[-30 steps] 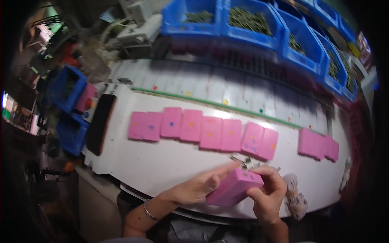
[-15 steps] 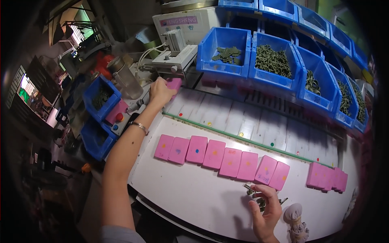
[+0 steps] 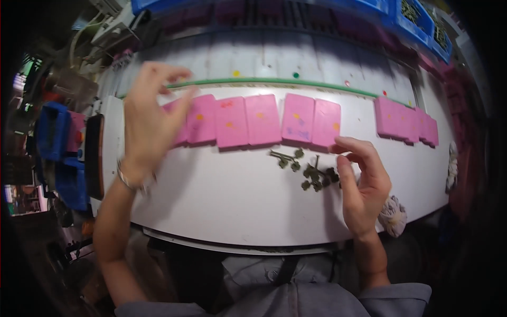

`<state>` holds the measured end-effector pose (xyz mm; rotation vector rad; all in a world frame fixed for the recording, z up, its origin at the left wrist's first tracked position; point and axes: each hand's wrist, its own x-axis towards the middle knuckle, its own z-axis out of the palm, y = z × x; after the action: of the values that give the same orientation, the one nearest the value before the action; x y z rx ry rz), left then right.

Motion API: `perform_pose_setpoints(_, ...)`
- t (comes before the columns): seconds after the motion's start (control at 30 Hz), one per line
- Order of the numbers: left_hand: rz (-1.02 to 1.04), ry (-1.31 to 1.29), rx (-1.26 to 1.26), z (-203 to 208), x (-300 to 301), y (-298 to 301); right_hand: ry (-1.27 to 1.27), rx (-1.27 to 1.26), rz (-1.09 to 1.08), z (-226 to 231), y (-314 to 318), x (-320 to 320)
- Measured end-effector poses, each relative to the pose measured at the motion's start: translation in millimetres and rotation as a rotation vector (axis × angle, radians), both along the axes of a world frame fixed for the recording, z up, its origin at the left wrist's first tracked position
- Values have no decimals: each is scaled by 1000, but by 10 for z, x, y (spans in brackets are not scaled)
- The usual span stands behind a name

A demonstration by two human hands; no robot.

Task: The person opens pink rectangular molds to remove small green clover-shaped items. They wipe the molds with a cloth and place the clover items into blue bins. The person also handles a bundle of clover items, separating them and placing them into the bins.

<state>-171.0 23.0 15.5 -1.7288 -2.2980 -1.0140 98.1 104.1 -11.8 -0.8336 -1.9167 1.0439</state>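
My left hand (image 3: 156, 113) hovers over the left end of a row of pink rectangular blocks (image 3: 231, 121), its thumb and fingers apart and nothing visible between them. It hides part of the leftmost blocks. My right hand (image 3: 365, 185) is at the right of the white tabletop (image 3: 227, 195), thumb and curved fingers apart, also with nothing visible in it. Just left of its thumb lie small dark-green branched pieces (image 3: 315, 177) with rounded lobes. Another such green piece (image 3: 288, 158) lies beside them, below the pink row.
More pink blocks (image 3: 396, 117) stand close together at the right. A green strip (image 3: 264, 80) runs along pale panels (image 3: 211, 55) marked with coloured dots. Blue bins (image 3: 417, 24) are at the far right and at the left. A bunched whitish cloth (image 3: 393, 215) lies beyond my right wrist.
My left hand has come back from the pink block at the far left toward the row and spread its fingers. The view has shifted. My right hand stays beside the green pieces.
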Motion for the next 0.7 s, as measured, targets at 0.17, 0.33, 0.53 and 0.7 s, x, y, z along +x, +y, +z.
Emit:
perform_pose_setpoints(0.17,-285,-388,-223,-156,997,-293,-329,306,148,-63,-24,99)
perform_pose_setpoints(0.33,-255,-600,-207,-41,1197,-373,-491,375,172,-44,-61,51)
perform_pose_setpoints(0.53,-257,-706,-249,-67,1318,-528,-529,432,220,-93,-67,145)
perform_pose_setpoints(0.7,-179,-745,-205,-265,1434,-587,-515,400,248,-73,-81,235)
